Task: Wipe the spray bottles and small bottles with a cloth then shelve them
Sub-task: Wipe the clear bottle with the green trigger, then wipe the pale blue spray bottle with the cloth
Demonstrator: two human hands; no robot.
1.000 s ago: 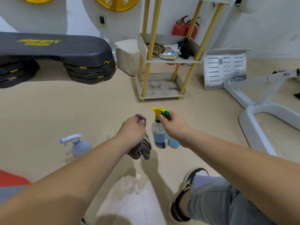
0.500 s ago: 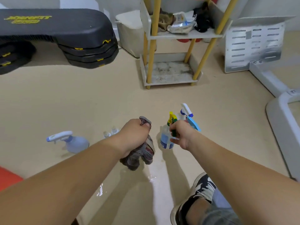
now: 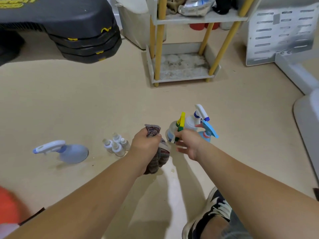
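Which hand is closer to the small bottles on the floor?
Left. The left hand is just right of the small bottles; the right hand is farther right, at the yellow-trigger spray bottle.

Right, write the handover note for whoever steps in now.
Left hand grips the cloth.
Right hand is at the neck of the yellow-trigger bottle; blur hides its grip.
White spray bottle and blue spray bottle stand just beyond; pale spray bottle and four small bottles on the floor, left.
Done: unclear which are wiped; bottom shelf holds no bottles.
Left: wipe, shelve all.
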